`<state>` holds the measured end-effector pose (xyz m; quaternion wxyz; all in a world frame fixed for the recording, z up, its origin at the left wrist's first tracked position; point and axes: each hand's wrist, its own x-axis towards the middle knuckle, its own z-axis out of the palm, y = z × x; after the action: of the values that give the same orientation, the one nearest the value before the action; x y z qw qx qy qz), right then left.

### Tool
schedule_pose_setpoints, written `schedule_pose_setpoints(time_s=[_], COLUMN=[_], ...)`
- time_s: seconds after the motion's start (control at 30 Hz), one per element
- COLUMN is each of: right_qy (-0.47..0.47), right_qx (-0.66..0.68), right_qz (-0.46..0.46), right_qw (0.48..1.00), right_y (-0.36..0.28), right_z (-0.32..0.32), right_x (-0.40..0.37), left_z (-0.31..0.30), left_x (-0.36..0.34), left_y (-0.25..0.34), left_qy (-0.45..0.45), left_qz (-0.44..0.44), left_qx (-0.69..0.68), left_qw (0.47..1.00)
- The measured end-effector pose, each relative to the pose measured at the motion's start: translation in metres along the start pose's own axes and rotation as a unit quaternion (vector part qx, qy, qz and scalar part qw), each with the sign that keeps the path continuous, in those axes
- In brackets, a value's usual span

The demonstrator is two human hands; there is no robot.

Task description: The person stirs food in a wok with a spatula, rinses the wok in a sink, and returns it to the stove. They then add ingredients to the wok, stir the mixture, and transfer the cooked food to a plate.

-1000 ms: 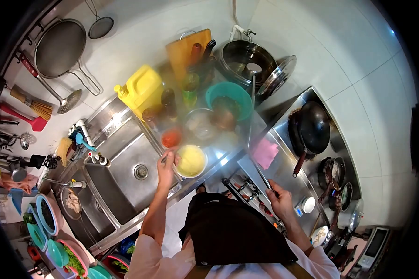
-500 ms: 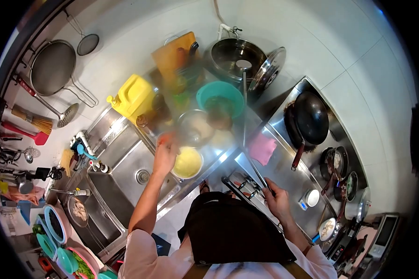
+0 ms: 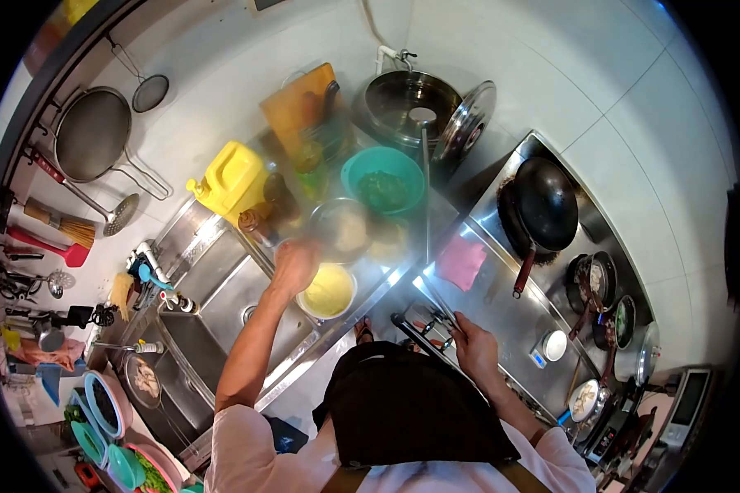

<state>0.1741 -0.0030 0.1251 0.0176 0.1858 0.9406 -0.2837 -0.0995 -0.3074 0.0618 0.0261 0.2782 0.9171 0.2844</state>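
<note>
My left hand (image 3: 296, 264) is over the left rim of a white bowl of yellow liquid (image 3: 329, 291), beside a second, mostly covered white bowl. Its fingers point away from me and blur into a hazy patch of the view. My right hand (image 3: 474, 343) is closed around the near end of a thin metal bar (image 3: 441, 302) at the counter's edge, above an open rack or drawer (image 3: 423, 322). Beyond the yellow bowl stand a steel bowl with pale contents (image 3: 345, 232) and a green basin (image 3: 384, 181). A long-handled ladle (image 3: 426, 193) leans across from the big pot (image 3: 403, 99).
A pink cloth (image 3: 460, 263) and a small scale with a white cup (image 3: 552, 347) lie on the right counter. Farther right are a wok (image 3: 544, 201) and pans. At left are the steel sink (image 3: 222, 300), a yellow jug (image 3: 230, 181) and hanging utensils.
My left hand has moved slightly down and right, and the red-orange patch at its fingertips no longer shows. My right hand has shifted a little left, still closed. The view has tilted slightly.
</note>
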Motion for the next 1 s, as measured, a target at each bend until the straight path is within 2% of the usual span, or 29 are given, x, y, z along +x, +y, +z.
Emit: schedule_pose_setpoints(time_s=[0.13,0.33,0.53,0.77,0.83,1.0], right_qy=[-0.015,0.021,-0.026,-0.039,-0.057,-0.058], right_qx=[0.017,0.049,-0.019,-0.003,-0.003,0.011], right_qz=[0.043,0.034,0.023,0.036,0.066,0.074], right_qw=[0.999,0.998,0.999,0.999,0.996,0.995], right_y=[-0.004,0.003,0.008,0.011,0.006,0.006], right_z=[-0.006,-0.008,-0.019,-0.014,-0.016,-0.013], right_x=[-0.003,-0.018,-0.026,-0.017,-0.015,-0.014], left_z=[0.002,0.015,0.008,0.035,0.029,0.021], left_x=[0.001,0.001,0.004,0.005,0.006,0.010], left_y=[0.007,0.003,0.008,0.004,0.014,0.021], left_qy=[0.006,0.023,-0.022,-0.052,-0.072,-0.093], left_qz=[-0.016,-0.033,-0.063,-0.019,-0.017,-0.020], left_qx=[-0.017,-0.063,-0.085,-0.057,-0.073,-0.085], left_qw=[1.000,0.997,0.994,0.997,0.995,0.992])
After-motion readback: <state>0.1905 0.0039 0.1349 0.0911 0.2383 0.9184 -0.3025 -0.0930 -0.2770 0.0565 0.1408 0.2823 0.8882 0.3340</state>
